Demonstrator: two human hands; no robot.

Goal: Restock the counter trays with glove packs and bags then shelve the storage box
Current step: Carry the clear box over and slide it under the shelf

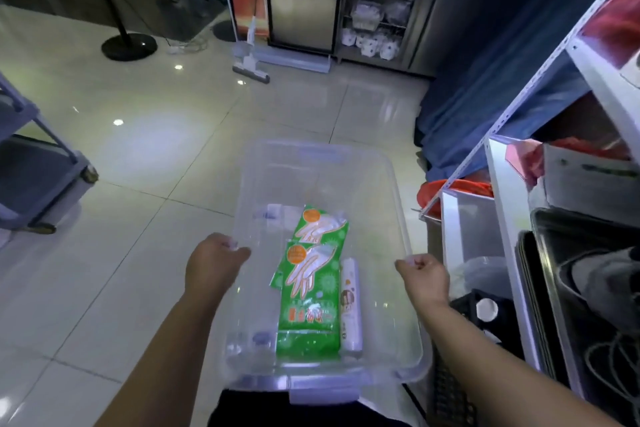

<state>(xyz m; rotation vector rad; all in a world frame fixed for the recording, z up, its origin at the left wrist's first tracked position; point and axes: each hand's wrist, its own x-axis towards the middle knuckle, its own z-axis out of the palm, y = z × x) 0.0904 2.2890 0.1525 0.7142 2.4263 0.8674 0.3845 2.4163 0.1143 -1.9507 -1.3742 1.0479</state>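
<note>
I carry a clear plastic storage box (391, 184) in front of me above the tiled floor. My left hand (211, 262) grips its left rim and my right hand (424, 277) grips its right rim, fingers curled over the edges. Inside lie green glove packs (311, 291), two overlapping, printed with white hands. A white roll of bags (350, 308) lies along their right side. The box has no lid on it.
A white metal shelving rack (498, 204) stands close on the right, holding boxes, red bags and metal trays (568, 288). A grey trolley (38, 163) is at the left. Farther off stand a mop (251, 66), a stanchion base (129, 47) and a steel cabinet (377, 3).
</note>
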